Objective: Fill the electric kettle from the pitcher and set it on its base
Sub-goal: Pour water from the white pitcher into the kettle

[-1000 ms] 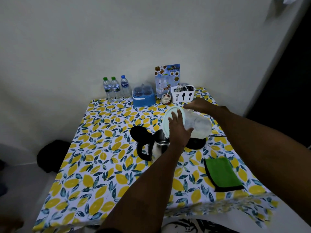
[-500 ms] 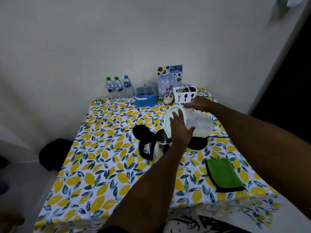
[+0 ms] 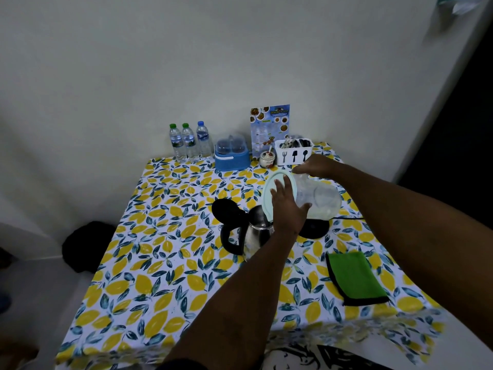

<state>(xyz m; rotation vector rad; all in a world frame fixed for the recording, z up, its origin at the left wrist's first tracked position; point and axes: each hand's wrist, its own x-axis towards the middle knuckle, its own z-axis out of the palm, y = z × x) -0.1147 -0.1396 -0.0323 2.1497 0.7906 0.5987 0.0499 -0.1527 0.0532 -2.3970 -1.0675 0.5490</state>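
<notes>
Little has moved since a second ago: both hands hold the same grip, the pitcher [image 3: 317, 200] stays tipped on its side, only the view drifted slightly. Left hand [image 3: 289, 209] is flat against the pale green lid [image 3: 269, 193], its fingers [image 3: 280, 186] spread apart and pressing the lid onto the pitcher mouth, thumb along the clear body. Right hand [image 3: 316, 165] reaches over from 2 o'clock; its fingers are curled on the pitcher's top edge, but the exact clamp is hidden. Pitcher mouth points toward 9 o'clock, just above the open kettle [image 3: 256, 231]. Whether water is flowing, cannot tell.

Kettle stands at counter centre, steel body, black handle [image 3: 230, 241] at 8 o'clock, black lid [image 3: 226, 212] flipped open toward 10 o'clock. Kettle base [image 3: 313, 229] sits just beside it at 3 o'clock, bare, partly under the pitcher, cord running off to the right.

Counter [image 3: 160, 276] wears a lemon-print cloth. Green cloth [image 3: 354, 279] lies at 4 o'clock, near the front edge. Along the back wall at 12 o'clock: three water bottles [image 3: 188, 141], blue container [image 3: 232, 156], small jar [image 3: 267, 159], menu card [image 3: 269, 124], white cutlery caddy [image 3: 293, 153]. Dark bag [image 3: 85, 244] on the floor at 9 o'clock.
</notes>
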